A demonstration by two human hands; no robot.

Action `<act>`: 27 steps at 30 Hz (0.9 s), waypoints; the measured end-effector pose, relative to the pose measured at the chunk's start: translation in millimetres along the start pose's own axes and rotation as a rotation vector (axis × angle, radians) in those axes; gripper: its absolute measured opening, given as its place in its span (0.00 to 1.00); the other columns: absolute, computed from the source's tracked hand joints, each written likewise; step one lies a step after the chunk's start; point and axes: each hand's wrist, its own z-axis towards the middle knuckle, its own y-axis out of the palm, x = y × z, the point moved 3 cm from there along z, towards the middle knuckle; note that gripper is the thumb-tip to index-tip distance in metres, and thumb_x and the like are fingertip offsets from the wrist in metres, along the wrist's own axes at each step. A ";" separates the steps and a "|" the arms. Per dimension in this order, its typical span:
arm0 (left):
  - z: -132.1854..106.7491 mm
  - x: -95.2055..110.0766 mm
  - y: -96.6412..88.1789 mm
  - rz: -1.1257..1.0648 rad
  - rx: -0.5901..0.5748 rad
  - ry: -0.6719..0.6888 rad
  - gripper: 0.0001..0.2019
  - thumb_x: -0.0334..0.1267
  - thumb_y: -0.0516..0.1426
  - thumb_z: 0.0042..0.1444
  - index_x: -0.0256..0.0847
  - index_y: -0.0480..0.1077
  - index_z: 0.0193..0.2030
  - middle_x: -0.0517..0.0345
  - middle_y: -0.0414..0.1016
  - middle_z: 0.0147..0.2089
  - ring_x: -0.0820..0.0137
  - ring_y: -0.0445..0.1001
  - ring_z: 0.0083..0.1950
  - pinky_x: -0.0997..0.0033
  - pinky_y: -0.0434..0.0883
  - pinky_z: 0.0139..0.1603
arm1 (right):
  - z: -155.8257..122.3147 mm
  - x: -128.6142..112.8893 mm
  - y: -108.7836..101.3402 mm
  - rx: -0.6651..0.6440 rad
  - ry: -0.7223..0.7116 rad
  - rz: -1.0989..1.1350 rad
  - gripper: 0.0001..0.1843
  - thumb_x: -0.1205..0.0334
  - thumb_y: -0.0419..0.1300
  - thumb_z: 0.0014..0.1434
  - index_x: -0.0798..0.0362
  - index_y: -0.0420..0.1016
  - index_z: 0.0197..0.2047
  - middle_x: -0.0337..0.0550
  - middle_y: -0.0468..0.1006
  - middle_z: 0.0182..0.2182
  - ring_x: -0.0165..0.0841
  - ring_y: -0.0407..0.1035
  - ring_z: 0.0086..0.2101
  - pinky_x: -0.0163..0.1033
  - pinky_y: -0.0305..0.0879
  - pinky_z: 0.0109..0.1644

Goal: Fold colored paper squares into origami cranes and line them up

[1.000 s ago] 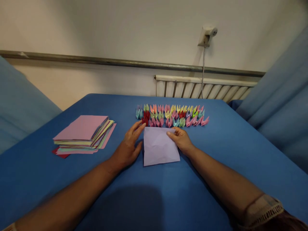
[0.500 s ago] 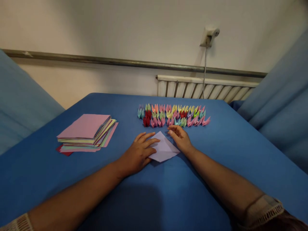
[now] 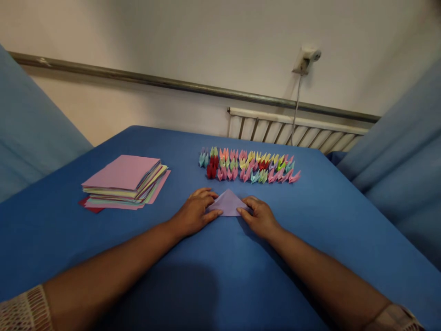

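A pale purple sheet of origami paper [image 3: 228, 203], folded to a triangle with its point away from me, lies on the blue table cover. At its left corner my left hand [image 3: 197, 209] pinches the paper, thumb on the near edge and fingers behind. My right hand [image 3: 260, 216] grips the right corner the same way, its thumb resting near the bottom fold. Both outer corners of the sheet are partly hidden by the fingers. Just beyond the paper, several rows of folded paper cranes [image 3: 247, 172] stand in many colours.
To the left sits a stack of coloured paper squares [image 3: 122, 173], pink on top, with a red corner sticking out below. The blue-covered table [image 3: 262, 280] reaches toward a wall with a metal rail [image 3: 165, 82], a radiator [image 3: 292, 126] and a socket [image 3: 305, 60]. Blue curtains hang at both sides.
The near part of the purple paper has been folded up, turning the kite-like shape into a triangle. My right hand came down onto the right corner; my left hand shifted to the left corner.
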 end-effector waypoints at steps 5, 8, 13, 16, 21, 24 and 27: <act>1.3 -8.4 -4.1 -0.010 0.092 -0.099 0.15 0.48 0.62 0.51 0.42 0.75 0.41 0.47 0.74 0.53 0.51 0.66 0.59 0.48 0.58 0.63 | 3.9 6.9 -5.6 0.010 0.063 -0.124 0.05 0.60 0.59 0.59 0.51 0.70 0.34 0.42 0.72 0.32 0.35 0.67 0.34 0.40 0.62 0.40; 0.9 -5.8 -4.0 -0.002 0.094 -0.108 0.19 0.48 0.62 0.51 0.43 0.73 0.48 0.48 0.73 0.53 0.52 0.67 0.58 0.50 0.59 0.62 | 0.5 7.8 -9.4 0.035 0.098 -0.152 0.11 0.57 0.62 0.57 0.52 0.71 0.43 0.45 0.74 0.38 0.37 0.68 0.38 0.42 0.63 0.42; -1.0 -3.9 -1.7 -0.008 0.071 -0.101 0.22 0.49 0.62 0.50 0.43 0.72 0.51 0.47 0.72 0.57 0.51 0.64 0.61 0.49 0.56 0.64 | -5.0 3.0 -13.4 0.015 0.113 -0.237 0.19 0.51 0.64 0.56 0.51 0.70 0.47 0.48 0.75 0.41 0.39 0.70 0.36 0.42 0.61 0.39; -1.9 -4.3 -0.4 -0.023 0.065 -0.094 0.24 0.49 0.63 0.50 0.44 0.72 0.52 0.47 0.71 0.58 0.51 0.64 0.62 0.49 0.55 0.65 | -5.8 0.9 -15.0 -0.015 0.148 -0.268 0.17 0.49 0.64 0.55 0.49 0.71 0.43 0.45 0.76 0.35 0.37 0.69 0.31 0.40 0.57 0.34; -2.3 -0.7 0.1 0.003 0.034 -0.088 0.25 0.48 0.63 0.50 0.43 0.71 0.54 0.46 0.71 0.59 0.51 0.64 0.61 0.49 0.56 0.64 | -4.8 0.5 -11.3 -0.060 0.106 -0.245 0.10 0.53 0.63 0.57 0.50 0.70 0.34 0.42 0.74 0.30 0.35 0.67 0.30 0.39 0.57 0.33; -2.8 1.8 -0.9 0.018 0.027 -0.102 0.25 0.48 0.62 0.51 0.43 0.70 0.55 0.46 0.71 0.58 0.51 0.65 0.61 0.50 0.58 0.63 | -5.0 1.1 -6.3 -0.041 0.002 -0.147 0.05 0.60 0.60 0.59 0.50 0.69 0.32 0.43 0.72 0.33 0.35 0.67 0.35 0.40 0.62 0.39; -3.9 1.6 -2.1 0.026 0.044 -0.149 0.28 0.51 0.61 0.52 0.43 0.67 0.59 0.45 0.70 0.59 0.51 0.66 0.61 0.51 0.60 0.62 | -6.3 1.6 -4.2 0.009 -0.071 -0.014 0.03 0.64 0.59 0.59 0.50 0.68 0.33 0.46 0.72 0.43 0.36 0.68 0.43 0.42 0.65 0.47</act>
